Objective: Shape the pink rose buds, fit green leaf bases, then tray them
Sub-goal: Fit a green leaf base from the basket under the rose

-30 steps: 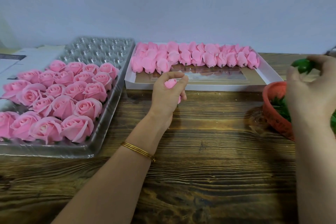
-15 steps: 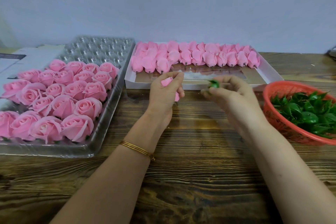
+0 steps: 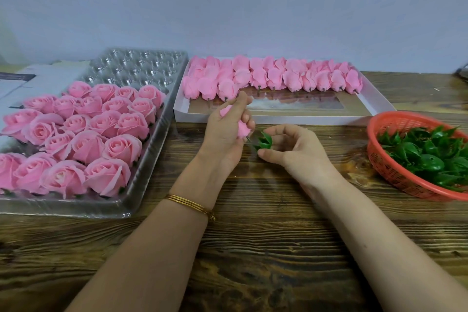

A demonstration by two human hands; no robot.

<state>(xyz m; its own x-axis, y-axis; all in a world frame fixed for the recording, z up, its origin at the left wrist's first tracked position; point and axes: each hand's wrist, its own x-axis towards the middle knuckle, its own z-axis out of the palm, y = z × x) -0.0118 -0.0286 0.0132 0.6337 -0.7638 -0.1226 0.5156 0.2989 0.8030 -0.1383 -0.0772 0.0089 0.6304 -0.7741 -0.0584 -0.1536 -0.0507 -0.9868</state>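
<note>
A: Where is the bud?

B: The bud is held in the left hand, fingers curled round it, above the surface just in front of the box. Its short stem points right and down.

A: And the right hand?

B: The right hand pinches a leaf base between thumb and fingertips, its open side turned toward the stem. The two hands are close together, nearly touching. Whether the stem tip has entered the base cannot be told.

A: What lies to the left?

B: A clear plastic tray, its near cells filled with opened roses and its far cells bare.

A: Behind the hands?

B: The white box holds rows of unshaped buds along its far side, stems toward the viewer.

A: To the right?

B: A red basket of spare bases, at the frame's edge, well apart from the tray.

A: Anything on the arms?

B: A gold bangle on the left wrist.
</note>
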